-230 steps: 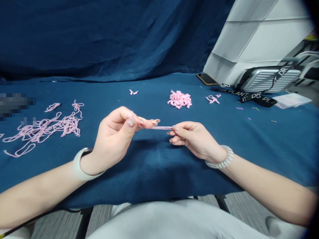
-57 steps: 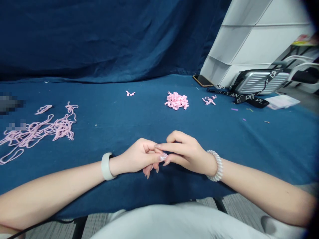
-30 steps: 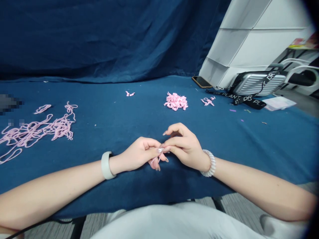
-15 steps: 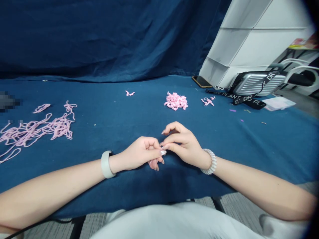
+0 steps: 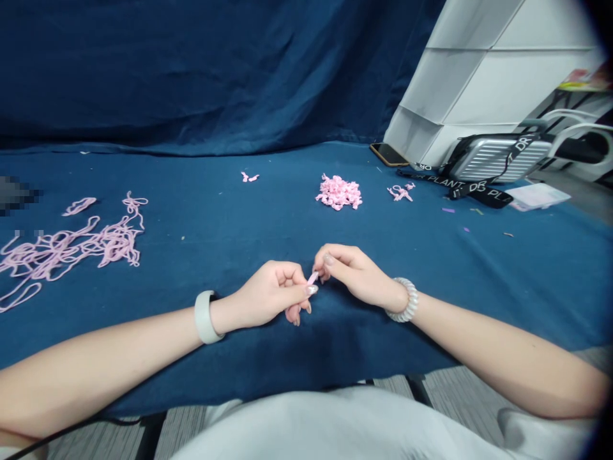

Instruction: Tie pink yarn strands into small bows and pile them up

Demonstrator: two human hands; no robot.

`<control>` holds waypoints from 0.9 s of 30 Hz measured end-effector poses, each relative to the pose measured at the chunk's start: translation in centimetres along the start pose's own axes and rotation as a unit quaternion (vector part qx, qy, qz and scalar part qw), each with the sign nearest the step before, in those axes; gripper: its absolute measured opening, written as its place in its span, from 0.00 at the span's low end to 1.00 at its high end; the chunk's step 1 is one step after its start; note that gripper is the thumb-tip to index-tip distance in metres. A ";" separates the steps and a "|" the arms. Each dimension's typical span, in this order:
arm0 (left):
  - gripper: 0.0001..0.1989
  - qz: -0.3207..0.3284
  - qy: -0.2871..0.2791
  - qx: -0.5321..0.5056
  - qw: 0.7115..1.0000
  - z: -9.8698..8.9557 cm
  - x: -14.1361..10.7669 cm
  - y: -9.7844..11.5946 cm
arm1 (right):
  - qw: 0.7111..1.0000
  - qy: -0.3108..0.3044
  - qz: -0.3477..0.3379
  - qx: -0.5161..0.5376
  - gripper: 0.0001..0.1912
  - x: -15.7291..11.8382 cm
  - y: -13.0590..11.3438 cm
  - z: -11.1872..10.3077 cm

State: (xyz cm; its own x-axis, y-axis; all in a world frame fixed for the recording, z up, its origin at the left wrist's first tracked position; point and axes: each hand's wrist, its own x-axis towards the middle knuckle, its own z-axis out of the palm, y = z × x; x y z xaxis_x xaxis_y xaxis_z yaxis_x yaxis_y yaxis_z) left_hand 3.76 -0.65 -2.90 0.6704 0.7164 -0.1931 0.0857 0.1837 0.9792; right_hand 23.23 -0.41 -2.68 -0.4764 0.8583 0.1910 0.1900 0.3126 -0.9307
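My left hand (image 5: 282, 291), with a pale band at the wrist, pinches a small piece of pink yarn (image 5: 312, 278) between thumb and forefinger. Its other fingers curl beneath. Close against the upper end of that piece is my right hand (image 5: 347, 271), wearing a coiled bracelet. The right fingers are bent inward with the thumb laid over them; what they grip is hidden. Beyond the hands lies a heap of small pink yarn pieces (image 5: 338, 192). A few similar pink bits (image 5: 249, 177) lie to its left, and a small pink tangle (image 5: 401, 192) to its right.
Loose pink yarn (image 5: 76, 246) sprawls over the left of the blue cloth (image 5: 215, 217). At the back right are a phone (image 5: 387, 154), a silver ridged case (image 5: 502, 158), a black lettered strap (image 5: 479, 193) and a pale packet (image 5: 539, 197). Paper scraps lie nearby.
My right fingers have curled inward, and the thumb has lifted away from the left thumb onto them. The pink piece now shows above my left thumb. My left hand has hardly moved.
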 end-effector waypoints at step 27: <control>0.14 -0.019 0.004 0.024 1.000 0.2 0.0 0.5 | 0.995 -0.007 0.080 0.051 0.22 0.1 -0.8 0.5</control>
State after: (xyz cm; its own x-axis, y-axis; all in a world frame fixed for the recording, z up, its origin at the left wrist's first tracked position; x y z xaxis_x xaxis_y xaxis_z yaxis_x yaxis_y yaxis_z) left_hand 3.92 -0.69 -2.44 0.6606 0.7148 -0.2296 0.1463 0.1774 0.9732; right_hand 22.59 -0.76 -2.08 -0.4584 0.8881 0.0345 0.1770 0.1292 -0.9757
